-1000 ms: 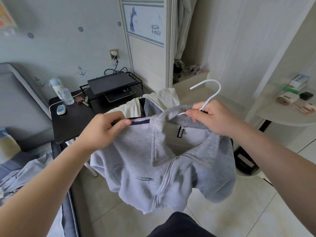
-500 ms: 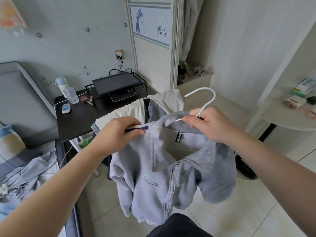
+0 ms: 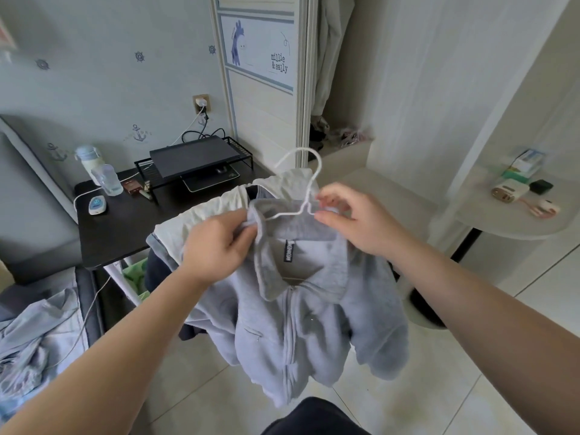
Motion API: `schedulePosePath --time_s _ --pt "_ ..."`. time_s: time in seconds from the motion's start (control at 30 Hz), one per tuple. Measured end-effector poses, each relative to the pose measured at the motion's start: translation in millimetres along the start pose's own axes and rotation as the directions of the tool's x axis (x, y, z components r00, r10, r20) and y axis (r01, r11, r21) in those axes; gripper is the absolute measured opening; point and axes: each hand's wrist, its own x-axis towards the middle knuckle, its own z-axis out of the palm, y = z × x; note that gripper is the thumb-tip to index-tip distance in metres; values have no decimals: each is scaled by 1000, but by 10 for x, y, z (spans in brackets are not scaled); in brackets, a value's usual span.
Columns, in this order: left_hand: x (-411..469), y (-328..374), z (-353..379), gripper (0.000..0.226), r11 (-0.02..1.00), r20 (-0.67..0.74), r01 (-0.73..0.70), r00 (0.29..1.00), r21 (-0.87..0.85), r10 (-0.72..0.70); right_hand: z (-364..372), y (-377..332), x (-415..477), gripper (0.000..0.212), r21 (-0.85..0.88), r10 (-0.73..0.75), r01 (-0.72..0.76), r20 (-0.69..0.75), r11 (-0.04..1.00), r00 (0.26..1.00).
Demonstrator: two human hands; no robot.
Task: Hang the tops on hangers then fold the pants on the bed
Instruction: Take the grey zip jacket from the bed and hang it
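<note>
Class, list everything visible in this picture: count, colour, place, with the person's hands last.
grey zip-up collared sweatshirt: one, grey, held up at centre
white wire hanger: one, white, in the sweatshirt's neck
black desk: one, black, left by the wall
clear plastic cup: one, clear, on the desk
cream garment: one, cream, behind the sweatshirt
pale blue clothing: one heap, pale blue, lower left
white round table: one, white, far right
left hand: one, grips the sweatshirt's collar
right hand: one, pinches the hanger

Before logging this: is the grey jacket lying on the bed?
No, the left hand grips the grey jacket and the right hand the white hanger, in mid-air.
</note>
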Motion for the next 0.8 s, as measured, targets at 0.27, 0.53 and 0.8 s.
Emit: schedulePosePath --time_s 0.27,0.53,0.8 --pt "102 -324 -322 35 998 -171 60 984 15 -57 -281 817 -416 19 150 342 -394 283 907 896" --pt "81 -457 -387 35 996 -57 -39 997 78 44 -214 729 -387 20 337 390 -449 229 828 892" --pt "50 -475 -436 33 998 -69 -24 997 56 27 -221 649 -245 57 577 400 -638 497 510 770"
